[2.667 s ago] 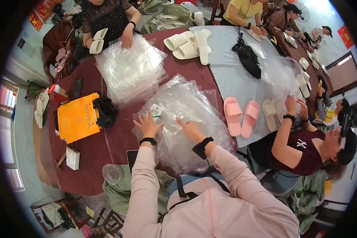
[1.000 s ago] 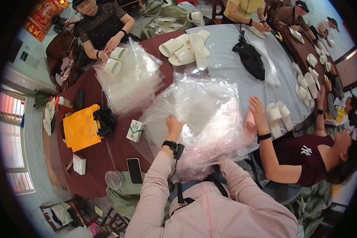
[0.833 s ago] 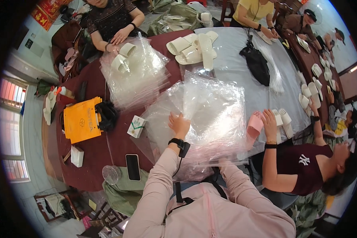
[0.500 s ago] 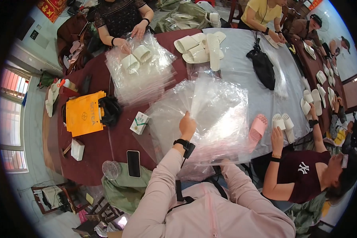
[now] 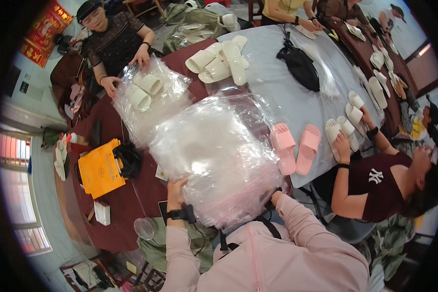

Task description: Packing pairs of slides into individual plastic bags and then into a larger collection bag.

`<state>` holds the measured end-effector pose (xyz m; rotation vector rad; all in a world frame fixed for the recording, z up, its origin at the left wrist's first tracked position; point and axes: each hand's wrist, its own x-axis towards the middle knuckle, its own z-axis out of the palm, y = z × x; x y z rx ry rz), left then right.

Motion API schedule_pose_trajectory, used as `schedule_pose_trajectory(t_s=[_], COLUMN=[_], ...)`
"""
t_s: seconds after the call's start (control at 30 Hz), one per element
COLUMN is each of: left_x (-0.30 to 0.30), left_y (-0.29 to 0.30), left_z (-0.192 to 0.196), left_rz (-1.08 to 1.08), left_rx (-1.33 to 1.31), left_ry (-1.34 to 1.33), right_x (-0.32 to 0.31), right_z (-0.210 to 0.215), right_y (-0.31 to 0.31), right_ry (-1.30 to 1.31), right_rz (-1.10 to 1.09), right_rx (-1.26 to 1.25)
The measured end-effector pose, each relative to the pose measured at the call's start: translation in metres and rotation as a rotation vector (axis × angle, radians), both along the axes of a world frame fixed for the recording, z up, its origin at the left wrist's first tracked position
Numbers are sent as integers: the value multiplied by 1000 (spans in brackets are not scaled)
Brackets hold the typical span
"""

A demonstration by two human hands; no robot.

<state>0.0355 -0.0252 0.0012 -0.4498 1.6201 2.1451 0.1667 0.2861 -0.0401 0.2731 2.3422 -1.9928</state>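
A large stack of clear plastic bags [image 5: 209, 141] lies in front of me, shiny and crinkled, pinkish along its near edge. My left hand [image 5: 176, 192] is at the stack's near left edge, fingers closed on the plastic. At the near right corner is my right hand [image 5: 277, 196], touching or close to the bags; its fingers are mostly hidden. Just right of the stack, a pink slipper [image 5: 283, 150] and another pink slipper [image 5: 308, 150] lie side by side on grey sheeting [image 5: 258, 63].
Across the table, a person's hands hold another bag pile [image 5: 173, 87] topped with white slippers [image 5: 140, 99]. More white slippers [image 5: 215, 61] lie beyond. On my right, a co-worker's hand [image 5: 343, 146] touches white slippers. An orange bag [image 5: 100, 170] and plastic cup [image 5: 145, 228] are left.
My left hand has moved from the middle of the bags to their near left edge. The fanned bags lie flatter, and two pink slippers show where one did. The view has shifted.
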Motion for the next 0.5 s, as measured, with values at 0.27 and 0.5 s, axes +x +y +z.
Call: schedule_pose_trajectory(t_s=[0.27,0.5], left_x=[15,8], left_y=[-65,-42], left_z=[-18,-27], left_rz=[-59,-67], left_rx=[8,-151], left_ry=[-232,-112], right_x=[1,44], right_z=[-11,-20], right_y=[32,99], right_ry=[67,-293], right_rz=[-128,-178], right_rx=[-56,-476])
